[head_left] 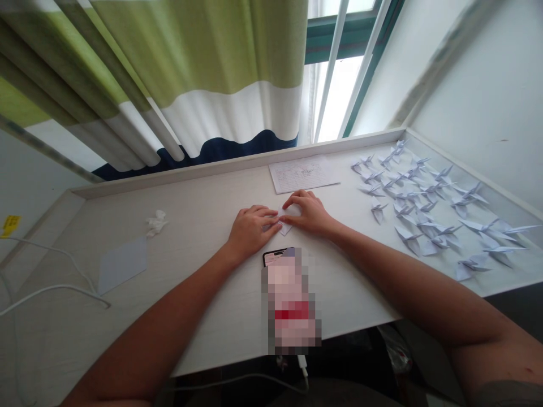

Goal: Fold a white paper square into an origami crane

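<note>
Between my two hands, at the middle of the white desk point(203, 226), lies a small piece of folded white paper point(285, 228). From its left side my left hand point(253, 227) grips it, fingers pressed together at its edge. My right hand point(306, 213) pinches the same paper from the right, thumb and forefinger curved around it. The fingers cover much of the paper, so its full shape is hidden. Just below the hands lies a phone point(290, 299) with its screen blurred out.
Several folded white paper cranes point(424, 209) crowd the right side. A printed sheet point(303, 174) lies behind my hands. To the left are a blank paper sheet point(123, 264), a crumpled tissue point(156, 224) and a white cable point(55, 287). Another cable point(302, 367) meets the phone's lower end.
</note>
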Action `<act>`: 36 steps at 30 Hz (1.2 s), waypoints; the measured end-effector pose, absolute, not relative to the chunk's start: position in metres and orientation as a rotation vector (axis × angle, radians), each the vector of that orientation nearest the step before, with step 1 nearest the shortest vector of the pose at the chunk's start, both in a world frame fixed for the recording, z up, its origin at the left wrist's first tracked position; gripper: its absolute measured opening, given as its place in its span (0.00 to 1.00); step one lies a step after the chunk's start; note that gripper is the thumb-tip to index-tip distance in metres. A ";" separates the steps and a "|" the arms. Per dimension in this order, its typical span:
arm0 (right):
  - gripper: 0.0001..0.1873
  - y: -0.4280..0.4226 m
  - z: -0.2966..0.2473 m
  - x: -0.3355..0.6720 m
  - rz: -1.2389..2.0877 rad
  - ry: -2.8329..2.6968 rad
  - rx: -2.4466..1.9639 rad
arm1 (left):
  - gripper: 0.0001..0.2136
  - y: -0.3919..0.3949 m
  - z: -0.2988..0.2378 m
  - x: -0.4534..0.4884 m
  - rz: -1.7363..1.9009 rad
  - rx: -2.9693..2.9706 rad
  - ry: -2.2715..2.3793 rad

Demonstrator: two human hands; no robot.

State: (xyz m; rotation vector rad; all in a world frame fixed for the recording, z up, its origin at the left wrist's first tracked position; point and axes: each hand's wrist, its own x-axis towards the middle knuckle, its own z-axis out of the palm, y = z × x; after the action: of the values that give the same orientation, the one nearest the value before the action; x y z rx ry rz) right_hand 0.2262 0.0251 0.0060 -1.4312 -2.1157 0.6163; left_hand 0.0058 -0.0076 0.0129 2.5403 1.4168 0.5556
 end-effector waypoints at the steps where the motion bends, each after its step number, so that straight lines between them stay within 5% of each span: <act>1: 0.13 0.025 0.005 0.225 0.601 -2.117 -1.443 | 0.09 -0.008 0.013 0.006 0.549 2.548 1.413; 30: 0.15 0.023 0.003 0.228 0.623 -2.091 -1.421 | 0.07 -0.009 0.009 0.007 0.654 2.425 1.444; 36: 0.14 0.022 0.006 0.229 0.636 -2.109 -1.432 | 0.12 -0.002 -0.001 0.000 1.090 2.278 1.310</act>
State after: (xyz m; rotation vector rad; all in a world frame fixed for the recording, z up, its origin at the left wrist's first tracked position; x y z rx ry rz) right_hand 0.2287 0.0222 0.0055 -1.4319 -2.1087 0.6356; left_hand 0.0000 -0.0022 -0.0010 2.2777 1.3102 1.0902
